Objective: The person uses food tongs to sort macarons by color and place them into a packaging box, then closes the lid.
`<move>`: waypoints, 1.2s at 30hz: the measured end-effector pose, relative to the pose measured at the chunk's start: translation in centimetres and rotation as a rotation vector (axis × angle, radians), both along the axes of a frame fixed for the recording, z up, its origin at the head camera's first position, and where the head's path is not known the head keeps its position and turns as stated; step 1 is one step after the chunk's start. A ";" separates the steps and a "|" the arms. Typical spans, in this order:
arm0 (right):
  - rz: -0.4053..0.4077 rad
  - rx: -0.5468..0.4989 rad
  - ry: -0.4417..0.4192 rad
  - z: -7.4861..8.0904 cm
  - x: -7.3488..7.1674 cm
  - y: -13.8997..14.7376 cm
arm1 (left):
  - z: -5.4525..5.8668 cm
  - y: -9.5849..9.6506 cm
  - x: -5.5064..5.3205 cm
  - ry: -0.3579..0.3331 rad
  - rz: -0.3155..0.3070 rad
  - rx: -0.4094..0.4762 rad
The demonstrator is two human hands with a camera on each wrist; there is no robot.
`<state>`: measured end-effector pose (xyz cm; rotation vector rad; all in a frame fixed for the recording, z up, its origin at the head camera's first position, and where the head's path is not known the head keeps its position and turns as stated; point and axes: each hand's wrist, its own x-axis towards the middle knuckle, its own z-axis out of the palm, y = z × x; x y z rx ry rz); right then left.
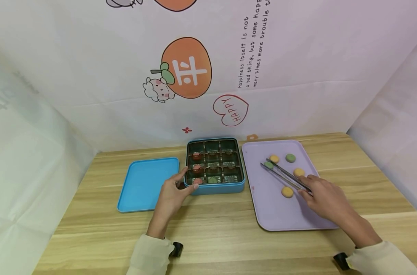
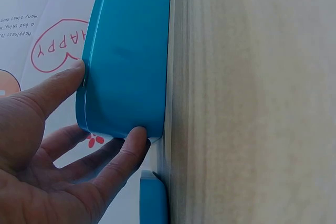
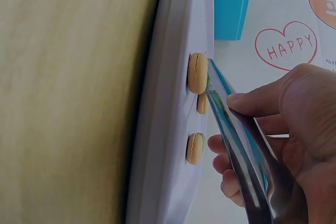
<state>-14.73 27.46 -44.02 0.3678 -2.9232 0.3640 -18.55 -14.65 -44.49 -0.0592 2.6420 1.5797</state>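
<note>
My right hand [image 1: 326, 196] holds metal tongs [image 1: 286, 176] over the lilac tray [image 1: 280, 217]. The tong tips lie on either side of a green macaron [image 1: 269, 165]. Around them sit three yellow macarons [image 1: 287, 192] and another green macaron [image 1: 290, 157]. At the blue tin box [image 1: 222, 188], my left hand [image 1: 171, 194] grips the near left corner, thumb on the front rim and fingers along the left side. In the tin's divided insert, pink macarons [image 1: 197, 181] fill the left column and a green macaron [image 1: 212, 180] sits front middle.
A blue lid [image 1: 148, 185] lies on the wooden table [image 1: 222, 236], left of the tin. The tray stands close to the tin's right side. Behind them rises a printed white cloth [image 1: 126, 95], with more cloth at both sides.
</note>
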 end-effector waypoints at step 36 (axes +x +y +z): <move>0.026 -0.015 0.058 2.6 0.6 -1.6 | 0.3 0.0 0.0 -0.008 -0.001 -0.003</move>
